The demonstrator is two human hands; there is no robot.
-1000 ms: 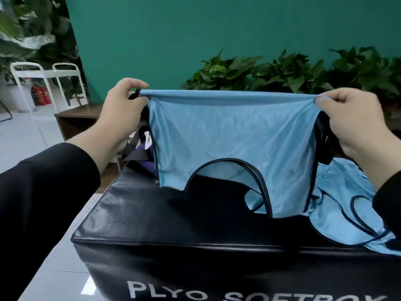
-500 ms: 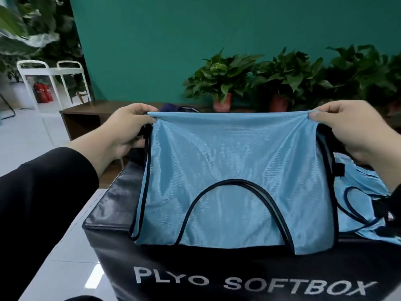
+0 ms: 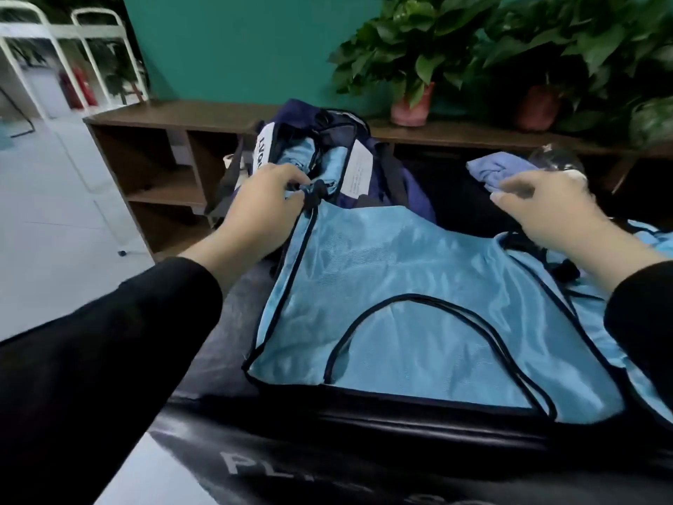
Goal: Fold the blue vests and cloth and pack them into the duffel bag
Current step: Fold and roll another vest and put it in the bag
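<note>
Blue vest [image 3: 418,297], with its black edging, lies spread flat on the black padded worktop [image 3: 327,424], and it covers most of the top; its near edge reaches almost to the front border, where pale letters are printed on the side of the box. More blue vests [image 3: 652,242] lie in a pile at the right side, partly under the flat one and partly behind the right sleeve. Behind the worktop stands the dark navy duffel bag [image 3: 386,176], open, with light blue fabric already inside it and a white label on its flap. To the right of the bag, at the far edge, rests a small lilac-blue cloth [image 3: 491,169], crumpled, just beside a clear shiny object that is too blurred to name.

Behind everything runs a low brown shelf [image 3: 164,140] against a green wall, and potted plants [image 3: 411,60] stand on it.

Left hand [image 3: 262,205] has its grip closed on the far left corner of the flat vest, the fingers curled round the black strap there, close to the mouth of the bag. Right hand [image 3: 546,209] is above the far right corner of the vest, the fingers loosely bent and a little apart; I cannot tell if they hold the fabric
</note>
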